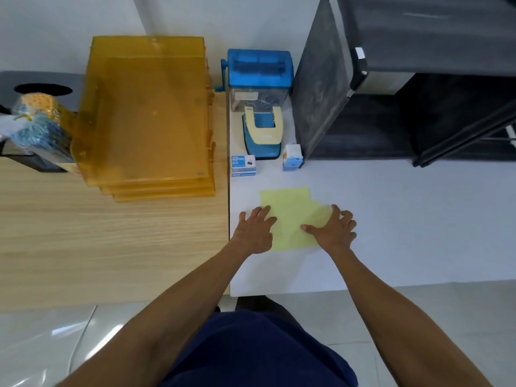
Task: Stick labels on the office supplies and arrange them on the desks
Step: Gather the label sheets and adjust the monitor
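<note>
In the head view, your left hand (255, 231) lies flat with its fingers spread on the left edge of the yellow label sheet (290, 208). Your right hand (333, 229) rests on the sheet's right edge, thumb stretched onto the paper and fingers fanned out and slightly bent; neither hand pinches anything. The sheet lies flat on the white desk (405, 219), near that desk's left edge and closer to its front edge than its back, with a stepped notch missing from its far right corner. Further back along the same left edge stand a box of binder clips (243, 163), a blue and cream hole punch (262, 135) and, at the back, a blue hand-crank shredder (259, 76). A small blue and white device (292, 157) sits just right of the punch, beside a black shelf unit (418, 93). On the adjoining wooden desk (111, 241), a stack of orange letter trays (148, 115) fills the back right corner, with a clear bag of blue and orange items (39, 127) to its left.
</note>
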`<move>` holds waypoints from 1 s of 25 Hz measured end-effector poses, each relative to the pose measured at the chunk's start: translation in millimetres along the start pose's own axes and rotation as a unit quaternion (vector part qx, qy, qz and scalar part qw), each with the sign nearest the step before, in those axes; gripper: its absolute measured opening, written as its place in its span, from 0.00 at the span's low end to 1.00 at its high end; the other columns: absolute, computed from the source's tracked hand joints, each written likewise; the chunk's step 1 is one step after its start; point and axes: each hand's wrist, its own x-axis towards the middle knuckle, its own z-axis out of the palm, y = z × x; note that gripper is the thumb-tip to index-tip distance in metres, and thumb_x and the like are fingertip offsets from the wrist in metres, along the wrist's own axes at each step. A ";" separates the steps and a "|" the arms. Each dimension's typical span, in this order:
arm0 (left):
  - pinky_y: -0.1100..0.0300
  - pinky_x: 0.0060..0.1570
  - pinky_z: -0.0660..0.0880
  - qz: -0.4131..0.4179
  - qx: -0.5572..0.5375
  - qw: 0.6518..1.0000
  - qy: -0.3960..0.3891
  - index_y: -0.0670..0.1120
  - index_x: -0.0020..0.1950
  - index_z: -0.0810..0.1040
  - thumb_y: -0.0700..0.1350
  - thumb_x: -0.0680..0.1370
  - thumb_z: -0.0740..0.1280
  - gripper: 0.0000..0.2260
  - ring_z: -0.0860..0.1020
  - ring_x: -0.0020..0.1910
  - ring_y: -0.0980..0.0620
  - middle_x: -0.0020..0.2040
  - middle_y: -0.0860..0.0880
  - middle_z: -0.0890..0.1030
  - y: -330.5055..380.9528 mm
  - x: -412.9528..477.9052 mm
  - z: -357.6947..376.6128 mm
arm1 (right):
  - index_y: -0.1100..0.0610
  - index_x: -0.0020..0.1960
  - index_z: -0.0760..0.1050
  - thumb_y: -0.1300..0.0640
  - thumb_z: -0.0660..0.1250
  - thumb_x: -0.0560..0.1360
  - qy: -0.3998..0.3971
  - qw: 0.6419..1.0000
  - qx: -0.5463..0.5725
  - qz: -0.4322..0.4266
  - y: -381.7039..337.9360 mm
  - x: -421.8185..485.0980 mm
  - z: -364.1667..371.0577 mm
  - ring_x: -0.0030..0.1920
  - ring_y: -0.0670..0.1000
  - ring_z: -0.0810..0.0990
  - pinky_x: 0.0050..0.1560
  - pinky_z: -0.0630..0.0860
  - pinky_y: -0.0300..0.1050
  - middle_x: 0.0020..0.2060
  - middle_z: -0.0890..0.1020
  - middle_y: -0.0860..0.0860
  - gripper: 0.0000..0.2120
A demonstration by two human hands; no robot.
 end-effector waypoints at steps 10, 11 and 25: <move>0.43 0.72 0.54 -0.017 -0.016 0.999 0.024 0.53 0.78 0.60 0.46 0.81 0.57 0.24 0.50 0.78 0.48 0.80 0.50 0.49 4.5 3.2 6.3 | 0.60 0.60 0.74 0.52 0.77 0.68 0.011 0.979 0.195 0.058 21.0 34.3 -13.4 0.60 0.58 0.76 0.52 0.72 0.47 0.59 0.78 0.56 0.25; 0.43 0.72 0.55 -0.016 -0.012 0.999 0.030 0.53 0.78 0.60 0.46 0.81 0.58 0.24 0.50 0.78 0.47 0.80 0.49 0.49 3.8 4.0 7.1 | 0.61 0.56 0.76 0.53 0.76 0.69 0.007 0.978 0.201 0.057 23.4 35.0 -13.6 0.58 0.58 0.78 0.49 0.71 0.45 0.55 0.80 0.56 0.20; 0.45 0.71 0.55 0.075 0.018 0.997 0.027 0.51 0.77 0.61 0.47 0.82 0.56 0.23 0.53 0.78 0.48 0.80 0.48 0.52 23.7 10.2 15.3 | 0.58 0.67 0.70 0.58 0.66 0.77 0.081 0.968 0.214 0.108 55.9 21.8 -38.5 0.62 0.60 0.75 0.57 0.71 0.51 0.62 0.77 0.59 0.19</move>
